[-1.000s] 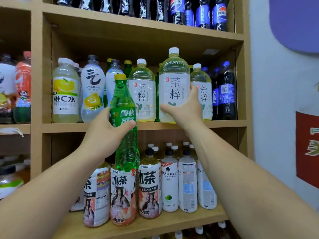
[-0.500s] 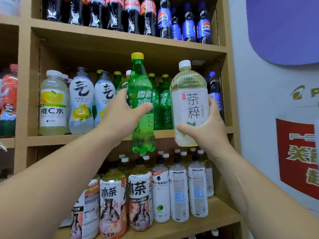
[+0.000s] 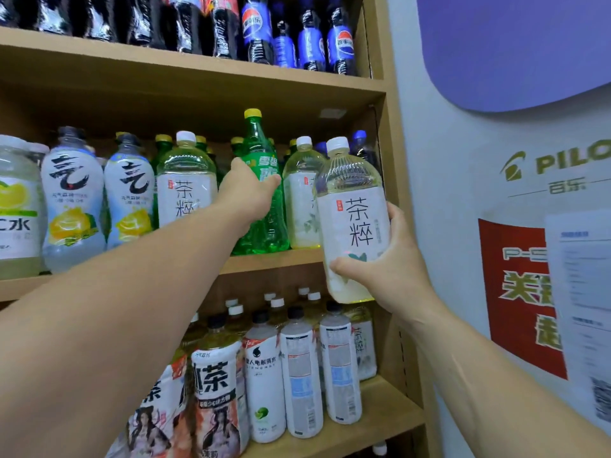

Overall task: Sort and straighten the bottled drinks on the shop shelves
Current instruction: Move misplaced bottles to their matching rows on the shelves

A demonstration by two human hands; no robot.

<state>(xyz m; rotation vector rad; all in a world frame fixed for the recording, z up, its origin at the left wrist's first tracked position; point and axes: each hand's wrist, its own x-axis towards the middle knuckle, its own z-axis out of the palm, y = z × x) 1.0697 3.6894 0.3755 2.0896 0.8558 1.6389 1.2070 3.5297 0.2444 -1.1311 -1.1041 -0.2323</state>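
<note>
My left hand (image 3: 246, 193) grips a green soda bottle (image 3: 264, 223) with a yellow cap, standing it on the middle shelf (image 3: 271, 261) between two pale tea bottles. My right hand (image 3: 393, 266) holds a large pale tea bottle (image 3: 352, 219) with a white label and white cap, out in front of the shelf's right end and off the board. Another tea bottle (image 3: 185, 190) stands left of my left arm, and one (image 3: 301, 200) stands right of the green bottle. More green bottles stand in the row behind.
Two white sparkling-water bottles (image 3: 72, 200) and a lemon drink stand at the middle shelf's left. Dark cola and blue Pepsi bottles (image 3: 310, 41) fill the top shelf. Iced-tea and white-label bottles (image 3: 297, 375) crowd the lower shelf. The wooden side panel (image 3: 393, 193) and a postered wall lie to the right.
My left hand has carried the green bottle up and back, setting it onto the middle shelf. My right hand has drawn the tea bottle further right and lower, away from the shelf.
</note>
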